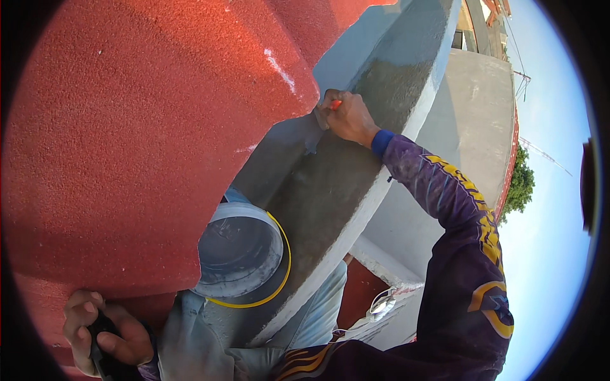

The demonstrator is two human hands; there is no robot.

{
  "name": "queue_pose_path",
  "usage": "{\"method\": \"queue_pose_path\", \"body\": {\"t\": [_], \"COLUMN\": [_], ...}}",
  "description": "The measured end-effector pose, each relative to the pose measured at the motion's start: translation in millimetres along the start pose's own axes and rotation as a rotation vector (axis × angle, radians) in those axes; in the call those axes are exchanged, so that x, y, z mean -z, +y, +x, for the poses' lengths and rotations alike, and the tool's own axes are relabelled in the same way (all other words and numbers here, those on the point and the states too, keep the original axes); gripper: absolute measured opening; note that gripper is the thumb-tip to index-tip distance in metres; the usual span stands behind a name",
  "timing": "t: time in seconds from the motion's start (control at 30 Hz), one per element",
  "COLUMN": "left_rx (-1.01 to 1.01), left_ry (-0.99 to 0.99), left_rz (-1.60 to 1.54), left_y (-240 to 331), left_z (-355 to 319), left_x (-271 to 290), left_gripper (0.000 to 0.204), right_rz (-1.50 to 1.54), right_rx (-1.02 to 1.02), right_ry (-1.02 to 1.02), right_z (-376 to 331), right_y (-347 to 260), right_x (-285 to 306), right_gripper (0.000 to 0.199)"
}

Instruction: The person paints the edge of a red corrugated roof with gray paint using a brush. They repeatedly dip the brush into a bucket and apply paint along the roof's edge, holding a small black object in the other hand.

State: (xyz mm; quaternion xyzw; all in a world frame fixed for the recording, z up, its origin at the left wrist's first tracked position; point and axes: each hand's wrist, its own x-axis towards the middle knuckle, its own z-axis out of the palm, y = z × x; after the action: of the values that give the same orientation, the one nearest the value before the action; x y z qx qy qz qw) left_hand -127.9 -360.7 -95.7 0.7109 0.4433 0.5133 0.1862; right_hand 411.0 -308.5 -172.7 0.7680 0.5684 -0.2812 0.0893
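Note:
My right hand is closed around a paintbrush, whose orange handle end sticks out of the fist. Its bristle end is mostly hidden by the fingers, pressed to the grey concrete ledge just beside the tip of the red roof edge. A wet-looking patch of grey-blue paint lies under it. At the lower left, my left hand curls around a black object, too hidden to name, against the red roof. Between the hands a bucket with a yellow handle stands tilted, grey paint staining its inside.
A rough red tiled roof with a wavy edge fills the left side. The ledge's pale outer rim runs diagonally past my knees in light jeans. A white cable hangs below. A grey wall and tree stand beyond.

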Motion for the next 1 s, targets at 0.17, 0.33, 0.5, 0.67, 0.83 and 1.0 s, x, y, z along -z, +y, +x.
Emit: {"method": "queue_pose_path", "body": {"t": [0.17, 0.33, 0.5, 0.67, 0.83, 1.0], "left_rx": [-0.042, -0.037, -0.056, 0.008, -0.01, -0.175], "left_ry": [-0.045, -0.052, -0.039, -0.04, -0.086, -0.058], "left_rz": [-0.066, -0.032, 0.026, 0.051, -0.077, 0.005], "left_y": [-4, -2, -5, 0, 0, -8], "left_z": [2, 4, -1, -1, 9, 16], "left_x": [-1, 4, 12, 22, 12, -1], "left_gripper": [0.038, 0.04, 0.04, 0.039, 0.039, 0.043], "right_rz": [0.327, -0.516, -0.485, -0.94, -0.979, -0.777], "right_rx": [-0.021, 0.082, -0.467, -0.014, 0.64, 0.761], "right_ry": [-0.286, -0.317, 0.261, 0.038, -0.08, -0.191], "right_z": [-34, 103, 204, 173, 70, -3], "right_y": [-31, 59, 94, 67, 70, 6], "right_x": [-24, 59, 119, 98, 31, 6], "right_gripper": [0.011, 0.025, 0.035, 0.029, 0.019, 0.023]}}
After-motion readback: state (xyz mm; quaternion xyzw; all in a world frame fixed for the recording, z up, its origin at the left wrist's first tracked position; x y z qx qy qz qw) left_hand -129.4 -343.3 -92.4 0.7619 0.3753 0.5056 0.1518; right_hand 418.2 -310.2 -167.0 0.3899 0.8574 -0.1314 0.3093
